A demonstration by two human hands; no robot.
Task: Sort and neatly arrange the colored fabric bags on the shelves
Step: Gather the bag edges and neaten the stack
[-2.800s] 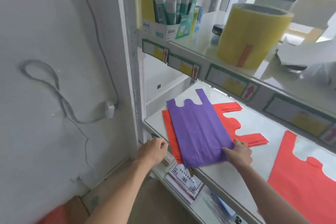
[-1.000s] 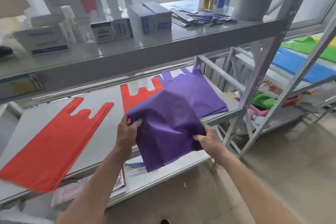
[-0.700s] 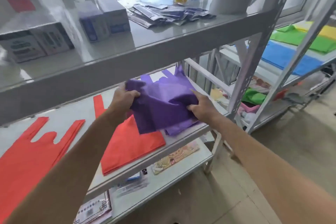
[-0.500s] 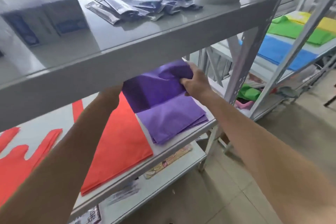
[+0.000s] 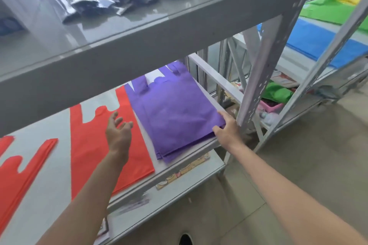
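head view: 1 purple stack (image 5: 175, 113), 2 red stacks (image 5: 95, 141), 2 hands.

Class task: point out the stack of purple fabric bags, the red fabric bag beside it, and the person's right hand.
stack of purple fabric bags (image 5: 175, 113), head view, middle of top bag
red fabric bag (image 5: 89, 145), head view, bag's body
right hand (image 5: 227, 130), head view, back of hand

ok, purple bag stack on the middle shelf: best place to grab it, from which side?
Take the purple bag stack at its near bottom corner, from the open shelf front. The plain edge overhangs there, handles point to the back, and the right hand already touches that corner. A thumb-over, fingers-under grip probably lifts all layers.
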